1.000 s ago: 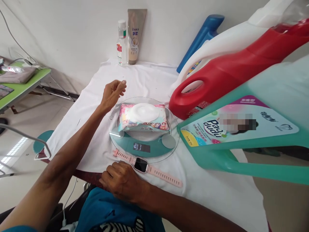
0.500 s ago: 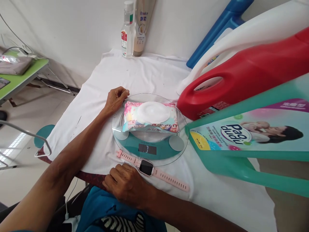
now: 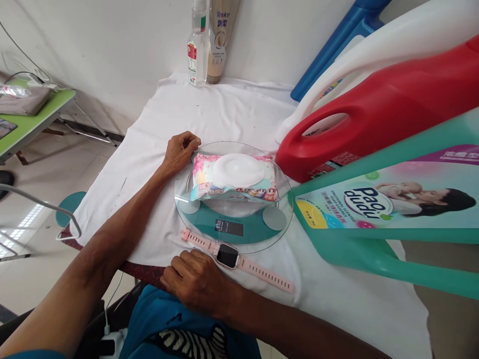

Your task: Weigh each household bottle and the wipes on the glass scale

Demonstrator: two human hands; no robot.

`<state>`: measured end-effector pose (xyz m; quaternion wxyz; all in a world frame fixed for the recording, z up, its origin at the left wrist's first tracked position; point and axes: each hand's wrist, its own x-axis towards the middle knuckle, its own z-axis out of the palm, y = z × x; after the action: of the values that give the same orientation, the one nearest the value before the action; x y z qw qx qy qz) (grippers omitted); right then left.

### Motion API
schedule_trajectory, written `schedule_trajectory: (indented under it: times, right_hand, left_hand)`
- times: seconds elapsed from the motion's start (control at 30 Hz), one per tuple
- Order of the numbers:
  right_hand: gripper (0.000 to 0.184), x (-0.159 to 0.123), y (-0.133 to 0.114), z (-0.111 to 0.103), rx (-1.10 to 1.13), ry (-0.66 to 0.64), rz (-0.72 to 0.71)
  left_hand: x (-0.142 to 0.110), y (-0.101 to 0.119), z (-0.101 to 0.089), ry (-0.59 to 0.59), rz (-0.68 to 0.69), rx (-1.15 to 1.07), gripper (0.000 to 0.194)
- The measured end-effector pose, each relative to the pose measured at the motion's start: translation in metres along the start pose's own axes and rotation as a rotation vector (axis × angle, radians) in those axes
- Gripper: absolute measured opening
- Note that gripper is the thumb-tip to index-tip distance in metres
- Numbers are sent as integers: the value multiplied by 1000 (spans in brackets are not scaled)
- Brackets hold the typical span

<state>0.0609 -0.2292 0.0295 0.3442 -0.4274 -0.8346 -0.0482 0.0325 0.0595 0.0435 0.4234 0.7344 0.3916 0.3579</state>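
Note:
A round glass scale [image 3: 234,230] with a teal band lies on the white cloth. On it rests a pack of wet wipes [image 3: 235,175] with a white lid, pink and pale blue. The scale's small dark display shows pale characters at its left end. My left hand [image 3: 182,151] lies at the scale's far left edge, fingers curled in and closed, nothing seen in them. By the near table edge, my right hand [image 3: 198,281] is curled into a fist, its palm side hidden. A pink smartwatch [image 3: 227,256] stretches between that fist and the scale.
A red jug [image 3: 359,109], a green Pag dudu bottle [image 3: 318,239], a white jug and a blue one crowd the right side. Against the wall stand a clear bottle [image 3: 196,55] and a Rejoice tube [image 3: 220,50]. A green table [image 3: 56,107] is off to the left.
The pale marks on the scale's display have changed, from mid-display to its left end. Both hands and the wipes pack stay put; the view has shifted slightly.

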Motion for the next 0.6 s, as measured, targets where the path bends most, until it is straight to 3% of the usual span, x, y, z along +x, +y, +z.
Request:
schedule_trajectory:
  times: [0.2,0.33,0.4,0.47,0.53,0.6]
  right_hand:
    - [29,0,0,1,19,3,11]
    - [27,0,1,-2,24,-5,15]
    - [27,-1,-1,1,26,-8,10]
    - [26,-5,-4,11,20,3,4]
    - [26,-12,-6,25,1,22,-23]
    - [30,-19,-4,37,-15,-15,-66]
  left_hand:
    - [-3,8,-4,-15,-29,11,27]
    - [-15,54,-20,-6,95,50,50]
    - [-28,86,-25,-107,209,120,69]
    - [-44,113,-23,-297,306,221,96]
    - [-58,128,-15,-450,314,384,122]
    - [-65,134,-6,-521,262,513,134]
